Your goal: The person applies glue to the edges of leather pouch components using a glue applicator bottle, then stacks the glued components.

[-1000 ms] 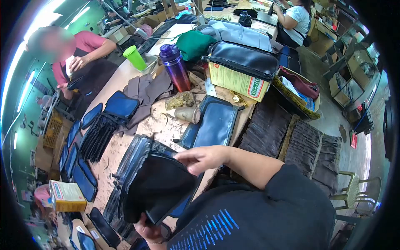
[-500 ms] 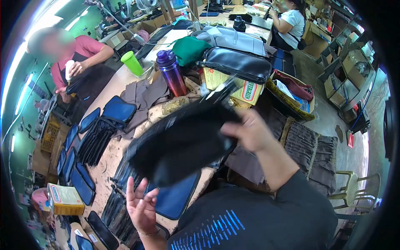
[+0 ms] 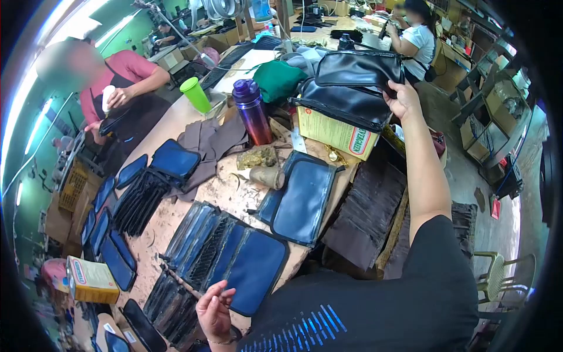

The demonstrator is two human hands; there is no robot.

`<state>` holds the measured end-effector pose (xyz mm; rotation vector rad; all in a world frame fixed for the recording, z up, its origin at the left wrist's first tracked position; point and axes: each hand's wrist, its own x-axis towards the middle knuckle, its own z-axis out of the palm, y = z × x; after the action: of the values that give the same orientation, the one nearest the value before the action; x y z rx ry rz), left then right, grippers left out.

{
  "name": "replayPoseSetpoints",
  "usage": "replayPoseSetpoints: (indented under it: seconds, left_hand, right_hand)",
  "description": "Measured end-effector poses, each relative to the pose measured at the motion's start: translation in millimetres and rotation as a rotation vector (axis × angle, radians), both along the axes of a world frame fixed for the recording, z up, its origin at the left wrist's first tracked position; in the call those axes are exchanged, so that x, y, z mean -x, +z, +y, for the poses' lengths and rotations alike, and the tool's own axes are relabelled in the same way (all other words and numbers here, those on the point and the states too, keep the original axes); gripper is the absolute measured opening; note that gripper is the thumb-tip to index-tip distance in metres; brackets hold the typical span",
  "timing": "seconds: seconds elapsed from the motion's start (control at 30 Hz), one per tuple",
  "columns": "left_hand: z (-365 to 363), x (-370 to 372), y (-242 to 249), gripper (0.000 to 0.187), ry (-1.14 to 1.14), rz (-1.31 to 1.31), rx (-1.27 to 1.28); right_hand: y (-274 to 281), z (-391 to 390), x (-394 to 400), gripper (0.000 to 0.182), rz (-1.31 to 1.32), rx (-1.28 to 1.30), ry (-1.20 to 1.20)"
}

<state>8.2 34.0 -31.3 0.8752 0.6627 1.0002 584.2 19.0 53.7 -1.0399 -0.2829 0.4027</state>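
Observation:
My right hand (image 3: 404, 100) grips the right end of a black zipped pouch (image 3: 355, 69), over another black pouch (image 3: 343, 104) lying on a yellow and white box (image 3: 331, 132). Near the table's front edge, my left hand (image 3: 216, 312) is raised with fingers bent and apart, holding nothing. Beside it lie a blue panel (image 3: 255, 264) and rows of overlapping dark pieces (image 3: 193, 240). A dark blue pouch (image 3: 302, 199) rests at the middle of the table.
A purple bottle (image 3: 252, 111), a green cup (image 3: 195, 95) and a green cloth (image 3: 278, 80) stand or lie toward the back. A co-worker (image 3: 126, 88) holds a white object at the left. Another person (image 3: 415, 41) is at the back right. A chair (image 3: 498, 273) stands right.
My right hand has carried the black pouch up and away, from over the table to above the box. The dark blue pouch and table pieces are now uncovered. My left hand has lowered slightly.

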Motion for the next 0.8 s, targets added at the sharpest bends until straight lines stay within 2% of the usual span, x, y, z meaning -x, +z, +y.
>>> replayPoseSetpoints:
  seconds: [0.23, 0.3, 0.37, 0.4, 0.43, 0.5, 0.53, 0.57, 0.63, 0.7, 0.77, 0.8]
  left_hand:
    - [-7, 2, -12, 0.026, -0.054, 0.061, 0.028]
    - [-6, 3, -14, 0.026, -0.056, 0.044, 0.011]
    - [-7, 3, -14, 0.027, -0.051, 0.027, -0.002]
    - [-7, 3, -14, 0.027, -0.047, 0.01, -0.013]
    - [-7, 3, -14, 0.027, -0.051, 0.009, -0.013]
    - [-8, 3, -14, 0.031, -0.052, -0.022, -0.032]
    - [-8, 4, -16, 0.031, -0.055, -0.025, -0.032]
    - [-8, 5, -17, 0.033, -0.06, -0.025, -0.035]
    - [-8, 3, -18, 0.035, -0.07, -0.028, -0.035]
    - [-9, 1, -15, 0.038, -0.078, -0.042, -0.014]
    - [-9, -2, -15, 0.039, -0.092, -0.047, -0.013]
    - [-9, -2, -14, 0.04, -0.101, -0.05, -0.012]
  right_hand:
    - [0, 36, -6, 0.027, 0.21, 0.028, 0.08]
    - [0, 41, -1, 0.026, 0.144, 0.037, 0.078]
    - [2, 43, 4, 0.03, -0.029, 0.215, 0.046]
    - [-1, 45, 6, 0.028, -0.115, 0.294, -0.061]
    - [-4, 43, 1, 0.028, -0.116, 0.295, -0.065]
    - [-9, 33, -13, 0.033, -0.588, 0.839, -0.081]
    - [-8, 27, -15, 0.039, -0.718, 0.959, -0.102]
    - [-9, 25, -16, 0.039, -0.719, 0.962, -0.105]
    - [-11, 17, -14, 0.041, -0.987, 1.154, -0.279]
    - [-11, 11, -11, 0.043, -0.957, 1.212, -0.241]
    - [-22, 11, -14, 0.04, -1.006, 1.286, -0.334]
    - [-25, 10, -16, 0.043, -0.967, 1.325, -0.343]
